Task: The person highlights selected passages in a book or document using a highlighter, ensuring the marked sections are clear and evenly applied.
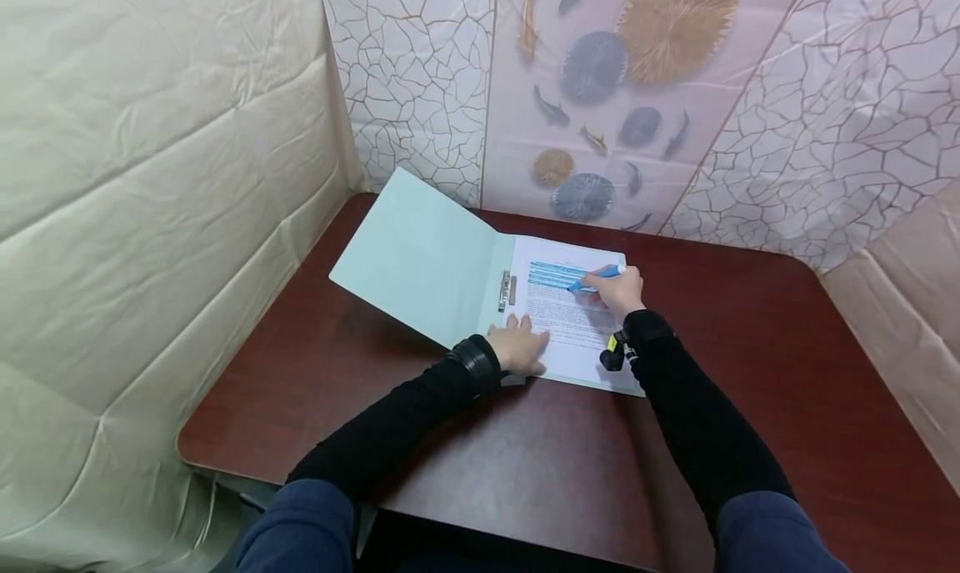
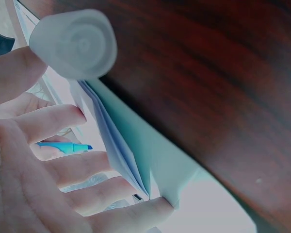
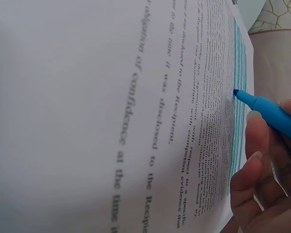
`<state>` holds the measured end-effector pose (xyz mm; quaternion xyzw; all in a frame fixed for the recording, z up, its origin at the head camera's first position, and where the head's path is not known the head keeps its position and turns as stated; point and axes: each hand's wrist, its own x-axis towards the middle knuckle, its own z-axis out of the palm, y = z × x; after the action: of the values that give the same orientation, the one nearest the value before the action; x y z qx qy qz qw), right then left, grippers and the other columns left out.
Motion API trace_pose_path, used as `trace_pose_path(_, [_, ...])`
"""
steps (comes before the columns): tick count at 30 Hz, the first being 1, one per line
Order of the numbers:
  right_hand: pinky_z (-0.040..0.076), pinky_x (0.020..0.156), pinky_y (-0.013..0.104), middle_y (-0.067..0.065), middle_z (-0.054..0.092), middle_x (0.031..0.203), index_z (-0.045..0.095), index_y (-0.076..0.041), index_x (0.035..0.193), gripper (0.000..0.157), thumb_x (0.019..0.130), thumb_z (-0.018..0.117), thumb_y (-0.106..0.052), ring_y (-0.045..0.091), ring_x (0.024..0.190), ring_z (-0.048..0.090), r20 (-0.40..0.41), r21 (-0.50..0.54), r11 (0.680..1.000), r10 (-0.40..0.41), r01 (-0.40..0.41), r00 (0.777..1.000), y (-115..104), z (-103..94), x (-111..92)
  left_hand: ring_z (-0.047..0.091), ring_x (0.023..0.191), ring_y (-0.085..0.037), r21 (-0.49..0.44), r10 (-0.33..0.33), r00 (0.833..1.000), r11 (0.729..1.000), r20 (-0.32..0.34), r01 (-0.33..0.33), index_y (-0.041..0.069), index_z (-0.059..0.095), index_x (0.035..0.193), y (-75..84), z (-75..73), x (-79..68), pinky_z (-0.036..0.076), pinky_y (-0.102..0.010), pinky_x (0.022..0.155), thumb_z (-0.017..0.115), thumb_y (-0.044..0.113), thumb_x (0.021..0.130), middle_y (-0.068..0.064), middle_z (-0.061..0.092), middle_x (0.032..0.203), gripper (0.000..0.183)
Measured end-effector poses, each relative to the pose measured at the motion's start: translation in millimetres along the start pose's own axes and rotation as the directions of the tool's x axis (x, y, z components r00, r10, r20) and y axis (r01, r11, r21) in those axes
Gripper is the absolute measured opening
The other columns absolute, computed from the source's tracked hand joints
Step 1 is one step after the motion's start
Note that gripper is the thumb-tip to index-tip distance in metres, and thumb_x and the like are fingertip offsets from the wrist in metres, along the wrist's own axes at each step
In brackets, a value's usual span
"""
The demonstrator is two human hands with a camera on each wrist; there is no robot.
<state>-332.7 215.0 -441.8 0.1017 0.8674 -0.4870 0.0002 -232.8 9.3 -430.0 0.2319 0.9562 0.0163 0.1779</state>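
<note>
A pale green folder [image 1: 427,256] lies open on the table, its cover tilted up on the left. Clipped side up, a printed sheet [image 1: 570,356] rests on its right half, with blue strokes over the upper lines. My right hand [image 1: 617,291] pinches a blue highlighter [image 3: 276,116], whose tip touches the page at the edge of the coloured lines. My left hand [image 1: 516,346] rests with spread fingers on the lower left of the sheet. At its thumb tip in the left wrist view appears a whitish, round-ended piece [image 2: 82,43]; whether it is held, I cannot tell.
A metal clip [image 1: 504,291] sits at the folder's spine. The brown table [image 1: 750,348] extends around the folder, backed by a patterned cloth wall [image 1: 420,81]. A beige cloth [image 1: 165,181] hangs at the left. A black wrist camera [image 1: 612,354] hangs over the page.
</note>
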Motion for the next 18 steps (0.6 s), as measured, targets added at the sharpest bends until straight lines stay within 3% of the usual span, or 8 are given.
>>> trace_pose_path(18, [0.053, 0.064, 0.029, 0.016, 0.072, 0.094, 0.063, -0.007, 0.111, 0.031, 0.089, 0.067, -0.03, 0.018, 0.073, 0.07, 0.027, 0.03, 0.999, -0.016, 0.015, 1.0, 3.0, -3.9, -0.9, 0.021, 0.146, -0.04, -0.012, 0.005, 1.0, 1.0, 0.007, -0.005, 0.023, 0.029, 0.153, 0.7, -1.9, -1.8, 0.032, -0.061, 0.109, 0.056, 0.045, 0.094, -0.02, 0.021, 0.159, 0.068])
